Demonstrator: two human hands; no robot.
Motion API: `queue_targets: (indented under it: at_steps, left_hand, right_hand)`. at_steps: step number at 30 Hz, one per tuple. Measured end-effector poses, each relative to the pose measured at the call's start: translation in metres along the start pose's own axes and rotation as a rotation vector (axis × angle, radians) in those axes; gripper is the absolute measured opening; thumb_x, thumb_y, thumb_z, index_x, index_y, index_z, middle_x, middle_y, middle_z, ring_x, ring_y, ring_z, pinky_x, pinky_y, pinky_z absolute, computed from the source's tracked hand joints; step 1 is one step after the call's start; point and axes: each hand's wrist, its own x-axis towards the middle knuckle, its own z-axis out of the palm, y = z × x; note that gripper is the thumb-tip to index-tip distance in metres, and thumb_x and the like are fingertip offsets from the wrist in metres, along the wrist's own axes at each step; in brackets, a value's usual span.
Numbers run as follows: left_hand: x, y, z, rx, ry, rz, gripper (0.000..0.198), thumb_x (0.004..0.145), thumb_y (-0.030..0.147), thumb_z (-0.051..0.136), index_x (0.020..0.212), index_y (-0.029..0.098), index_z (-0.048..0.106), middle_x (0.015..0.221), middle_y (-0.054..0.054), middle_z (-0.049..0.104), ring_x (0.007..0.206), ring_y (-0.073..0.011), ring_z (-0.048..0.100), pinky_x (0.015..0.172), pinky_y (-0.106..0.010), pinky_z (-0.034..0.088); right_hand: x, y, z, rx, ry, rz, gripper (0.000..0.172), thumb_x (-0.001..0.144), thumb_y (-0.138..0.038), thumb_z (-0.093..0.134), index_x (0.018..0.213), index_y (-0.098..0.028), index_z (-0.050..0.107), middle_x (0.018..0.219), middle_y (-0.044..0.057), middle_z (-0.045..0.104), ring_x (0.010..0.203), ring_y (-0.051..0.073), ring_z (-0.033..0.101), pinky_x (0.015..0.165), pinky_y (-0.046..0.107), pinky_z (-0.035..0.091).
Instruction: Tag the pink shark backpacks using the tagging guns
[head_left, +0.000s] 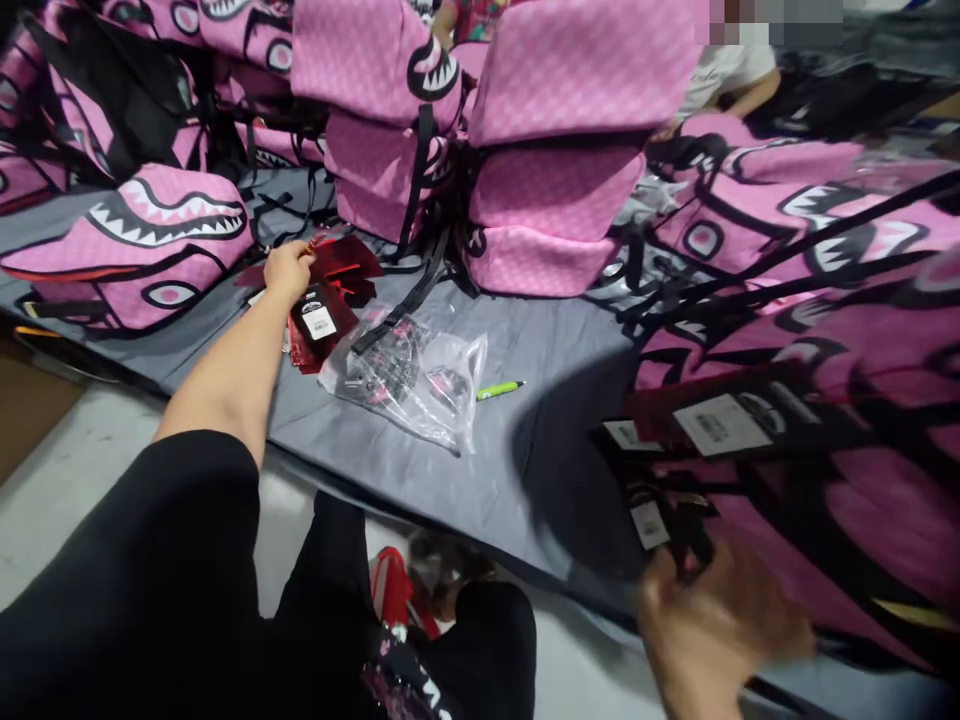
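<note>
From my head view, my left hand is drawn narrow over the red tags piled on the table; I can't tell whether one is caught. My right hand curls just below the hanging tags, by the pink bag; it's too blurred to tell if it grips.

The foil-like tags look slick, so a careless pinch could bring up two or scatter the pile. The clear bag lies against that pile, so a sweep of my forearm could drag both, and the pen touching it might roll off. If the hanging tags snag on a strap, their cord could tear. The tall stack might topple if bumped.

The hanging tags carry white barcode labels and a pale logo; the print is too small and smeared to read. Lettering on a co-worker's shirt is illegible too.
</note>
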Motion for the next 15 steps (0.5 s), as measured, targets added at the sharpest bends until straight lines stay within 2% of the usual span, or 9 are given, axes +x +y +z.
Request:
queue_targets:
  at_steps: [1,3,5,7,9,12,13,15]
  left_hand:
    - [0.004,-0.007,-0.001,-0.004,0.001,-0.030,0.034,0.093,0.030,0.053,0.116,0.009,0.065,0.115,-0.002,0.069,0.097,-0.0106,0.053,0.091,-0.023,0.039]
    - [0.010,-0.019,-0.005,-0.019,0.016,-0.065,0.033,0.093,0.029,0.052,0.117,0.011,0.065,0.118,-0.003,0.069,0.103,-0.0143,0.057,0.094,-0.026,0.041]
    - [0.014,-0.023,-0.010,-0.037,0.022,-0.051,0.038,0.094,0.030,0.050,0.119,0.005,0.062,0.122,-0.005,0.067,0.110,-0.0168,0.057,0.102,-0.031,0.039]
    - [0.019,-0.018,-0.010,-0.029,-0.029,0.013,0.048,0.097,0.032,0.045,0.121,-0.008,0.056,0.127,-0.009,0.063,0.118,-0.0192,0.052,0.110,-0.037,0.033]
    - [0.025,-0.004,-0.005,0.013,-0.152,0.082,0.050,0.097,0.030,0.044,0.120,-0.014,0.053,0.130,-0.012,0.061,0.125,-0.0230,0.049,0.113,-0.041,0.029]
    - [0.023,0.009,0.002,0.061,-0.297,0.127,0.042,0.091,0.028,0.058,0.123,0.001,0.061,0.134,-0.012,0.061,0.132,-0.0284,0.048,0.117,-0.046,0.028]
    - [0.017,0.007,0.002,0.056,-0.291,0.140,0.045,0.089,0.029,0.062,0.128,0.007,0.059,0.137,-0.012,0.059,0.136,-0.0299,0.045,0.119,-0.048,0.025]
    - [-0.005,-0.010,-0.006,0.011,-0.178,0.198,0.060,0.090,0.038,0.063,0.142,0.015,0.048,0.147,-0.013,0.050,0.144,-0.0316,0.034,0.122,-0.053,0.017]
  right_hand:
    - [-0.014,-0.017,-0.008,0.061,0.029,-0.040,0.048,0.087,-0.027,0.053,0.131,-0.009,0.053,0.111,0.024,0.065,0.103,0.038,0.062,0.083,0.050,0.046]
    - [-0.032,-0.050,-0.014,0.276,-0.043,-0.243,0.048,0.087,-0.019,0.055,0.135,-0.014,0.049,0.121,0.021,0.063,0.111,0.035,0.061,0.087,0.047,0.049]
    - [-0.027,-0.081,-0.001,0.388,-0.134,-0.347,0.045,0.089,-0.015,0.053,0.134,-0.019,0.050,0.132,0.018,0.059,0.119,0.031,0.058,0.094,0.045,0.048]
    - [0.003,-0.105,0.029,0.388,-0.153,-0.324,0.042,0.093,-0.013,0.046,0.135,-0.017,0.050,0.137,0.017,0.056,0.124,0.028,0.054,0.099,0.042,0.046]
    - [0.048,-0.123,0.066,0.267,-0.271,-0.373,0.044,0.096,-0.012,0.035,0.138,-0.012,0.049,0.143,0.019,0.051,0.130,0.028,0.049,0.101,0.041,0.043]
    - [0.109,-0.143,0.109,0.175,-0.364,-0.477,0.044,0.100,-0.014,0.028,0.136,-0.011,0.053,0.140,0.018,0.054,0.129,0.029,0.050,0.101,0.044,0.041]
    - [0.122,-0.148,0.118,0.162,-0.368,-0.505,0.042,0.100,-0.015,0.029,0.130,-0.012,0.058,0.133,0.018,0.060,0.124,0.029,0.053,0.101,0.045,0.040]
    - [0.134,-0.153,0.127,0.140,-0.356,-0.550,0.040,0.099,-0.015,0.030,0.117,-0.013,0.065,0.117,0.017,0.067,0.111,0.029,0.060,0.099,0.048,0.041]
